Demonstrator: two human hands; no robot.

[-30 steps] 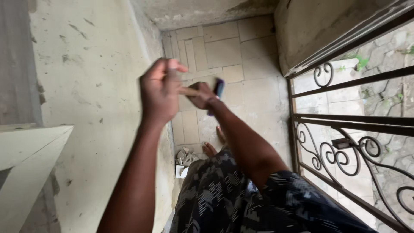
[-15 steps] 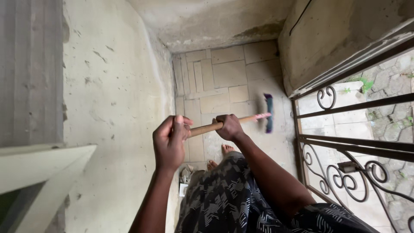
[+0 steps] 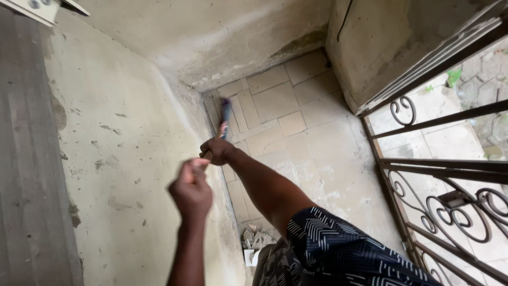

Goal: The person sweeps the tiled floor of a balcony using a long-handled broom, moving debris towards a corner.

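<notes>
The rough plastered wall (image 3: 121, 137) filled the view from nine o'clock down to six, meeting the tiled floor (image 3: 312, 143) along a seam that ran from centre toward twelve. At three o'clock stood the wrought-iron scrollwork gate (image 3: 444, 175), its bars slanting across paving outside. The person's patterned dark garment (image 3: 338, 249) spread over the five o'clock corner.

The right arm reached out long and nearly straight from that corner toward the centre, and the right hand (image 3: 217, 151) was closed in a fist around the wooden handle of the broom (image 3: 224, 117), knuckles up. The left forearm rose steeply from six o'clock, wrist bent, with the left hand (image 3: 190, 188) curled shut around the handle's near end, just beside the wall and close behind the right hand; the stick between the two hands was mostly hidden.

The broom's blue and purple head lay at about twelve o'clock from the right hand, low against the foot of the wall where it met the floor.

A small heap of rubble and paper scraps (image 3: 254, 243) sat by the wall's base at six o'clock.
</notes>
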